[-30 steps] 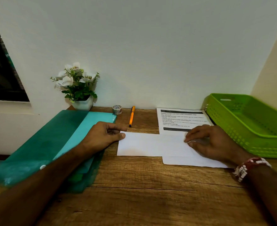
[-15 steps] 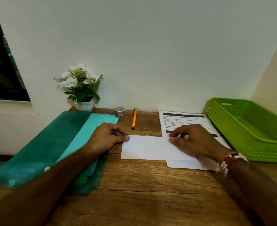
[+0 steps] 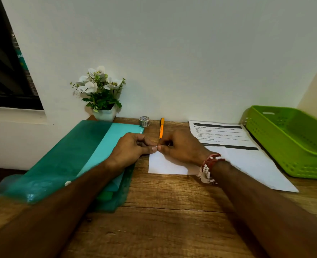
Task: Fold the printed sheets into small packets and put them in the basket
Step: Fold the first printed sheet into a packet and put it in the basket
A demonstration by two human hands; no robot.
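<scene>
This looks like a small desk nook in a home or an office. A wooden desk [image 3: 172, 211] sits in a corner of plain white wall [image 3: 172, 53], beside a dark window [image 3: 5, 71]. On it lie an orange pen [image 3: 161, 128], a roll of tape [image 3: 144, 121], teal plastic folders [image 3: 70, 155], a printed sheet [image 3: 219, 133], a folded white sheet [image 3: 165, 164] and a green plastic basket [image 3: 277, 148]. A small pot of white flowers [image 3: 100, 94] stands against the wall.

I see bare desk [image 3: 172, 220] along the near edge. Teal folders [image 3: 70, 161] block the left, the green basket [image 3: 310, 167] the right; pen [image 3: 161, 128] and tape roll [image 3: 144, 121] lie far by the wall [image 3: 172, 53].
</scene>
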